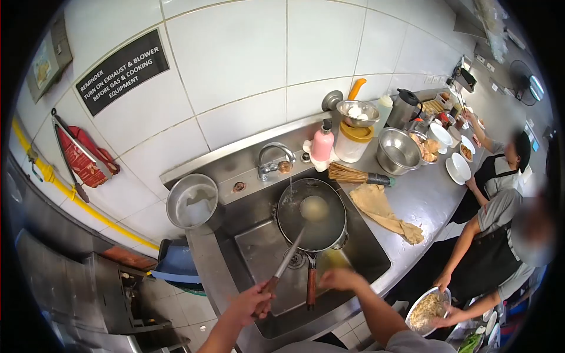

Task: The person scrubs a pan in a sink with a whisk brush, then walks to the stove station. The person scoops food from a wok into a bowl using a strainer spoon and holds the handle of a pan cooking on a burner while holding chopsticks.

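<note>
Left hand (254, 303): fingers clamped round the wooden grip of the ladle (289, 257). Right hand (343, 279): beside the wooden wok handle (311, 289), apart from it; blurred, so cannot tell whether its fingers are closed or hold anything. A yellowish blur lies just beyond it, not identifiable.

Technique, judged: grip the ladle firmly on the wood and move the bowl end low and slowly, so liquid stays inside the rim. The wok (280, 207) could rock or turn under a sideways push; a steadying hold on its handle would help. Keep the ladle bowl out of the falling stream to limit splash.

Appearance: ladle long, pale metal shaft slanting up from the grip; round bowl end inside the wok, seen through cloudy liquid, yellowish at centre. Wok dark and round, in the right part of the steel sink (254, 247), handle pointing towards the wearer. Thin stream runs into it from the tap (265, 170).

Further out: metal pot (215, 207) at the sink's left edge. On the table (406, 197) to the right, a tan cloth (382, 212) and a stick whisk (347, 173); behind, a pink bottle (322, 146). Far right, a co-worker (488, 253) holds a bowl (410, 315) of pale pieces.
</note>
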Tool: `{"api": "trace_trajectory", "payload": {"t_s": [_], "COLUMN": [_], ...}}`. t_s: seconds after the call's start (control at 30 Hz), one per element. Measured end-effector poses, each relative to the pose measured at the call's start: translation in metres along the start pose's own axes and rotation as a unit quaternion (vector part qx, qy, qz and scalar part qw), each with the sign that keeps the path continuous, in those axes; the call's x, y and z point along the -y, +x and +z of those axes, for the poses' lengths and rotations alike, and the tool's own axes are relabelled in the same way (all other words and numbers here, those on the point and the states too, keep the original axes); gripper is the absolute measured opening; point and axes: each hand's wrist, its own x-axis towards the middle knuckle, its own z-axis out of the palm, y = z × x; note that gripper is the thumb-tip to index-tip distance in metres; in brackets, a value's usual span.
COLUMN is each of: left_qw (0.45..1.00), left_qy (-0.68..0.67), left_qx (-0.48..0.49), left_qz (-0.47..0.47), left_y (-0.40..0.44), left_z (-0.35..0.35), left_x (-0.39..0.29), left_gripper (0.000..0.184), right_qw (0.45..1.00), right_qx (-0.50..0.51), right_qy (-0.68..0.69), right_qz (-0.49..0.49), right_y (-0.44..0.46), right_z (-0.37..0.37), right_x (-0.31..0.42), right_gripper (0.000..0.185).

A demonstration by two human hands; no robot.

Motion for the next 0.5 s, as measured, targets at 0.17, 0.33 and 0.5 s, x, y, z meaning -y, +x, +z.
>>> {"api": "trace_trajectory", "payload": {"t_s": [0.17,0.33,0.5], "left_qw": [0.999,0.998,0.997], "left_qy": [-0.046,-0.047,-0.061], "left_qx": [-0.017,-0.021,-0.037], "left_qz": [0.024,0.043,0.033], "left_y": [-0.001,-0.006,0.003], "left_z": [-0.002,0.015,0.008], "left_x": [0.044,0.053,0.062], "left_gripper": [0.052,0.043,0.042], "right_qw": [0.859,0.801,0.835], "right_qx": [-0.432,-0.457,-0.407], "right_qy": [-0.088,-0.247,-0.263], "right_qz": [-0.260,-0.298,-0.260], "right_y": [0.086,0.194,0.162], "right_z": [-0.123,-0.156,-0.204], "right_x": [0.106,0.143,0.096], "right_gripper": [0.034,0.046,0.019]}}
